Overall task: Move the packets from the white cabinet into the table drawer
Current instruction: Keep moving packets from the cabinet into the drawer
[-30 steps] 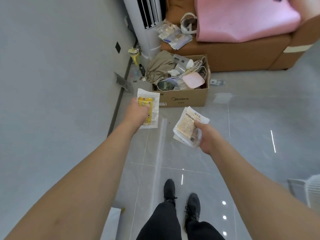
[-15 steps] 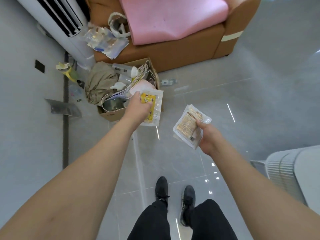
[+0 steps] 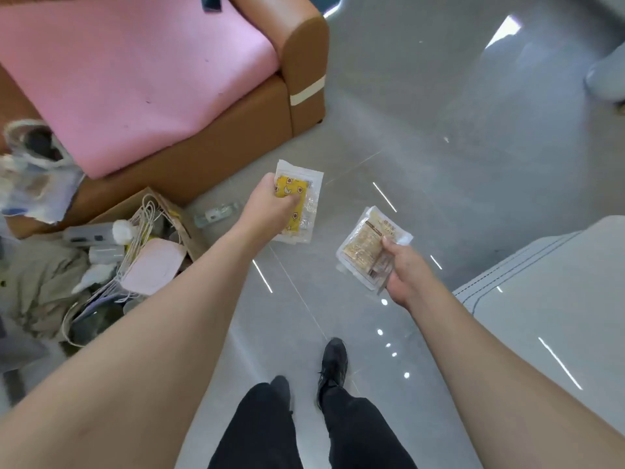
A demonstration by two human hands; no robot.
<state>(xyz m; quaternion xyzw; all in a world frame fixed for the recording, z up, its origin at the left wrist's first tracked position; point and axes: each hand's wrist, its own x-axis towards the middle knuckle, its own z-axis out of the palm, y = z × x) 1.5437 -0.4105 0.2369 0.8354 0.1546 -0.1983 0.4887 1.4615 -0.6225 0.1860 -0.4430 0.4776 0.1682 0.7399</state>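
Over grey tiled floor (image 3: pixel 422 130), wide open room ahead and to the right; brown sofa (image 3: pixel 304 72) with pink cushion (image 3: pixel 128 72) and cluttered cardboard box (image 3: pixel 169 211) crowding the left side, rounded white furniture edge (image 3: pixel 527 299) close on the right. No drawer or cabinet in view. Carried at mid height above the floor, well apart: yellow-patterned packet (image 3: pixel 297 201) pinched by left hand (image 3: pixel 267 208), fingers curled round its near side; tan packet (image 3: pixel 365 248), possibly a small stack, gripped by right hand (image 3: pixel 406 275), thumb pressed on top. Probably light, thin, floppy and slick in clear wrap; best held by an edge with a firm pinch, away from sagging corners. Worth minding the white corner when turning right.
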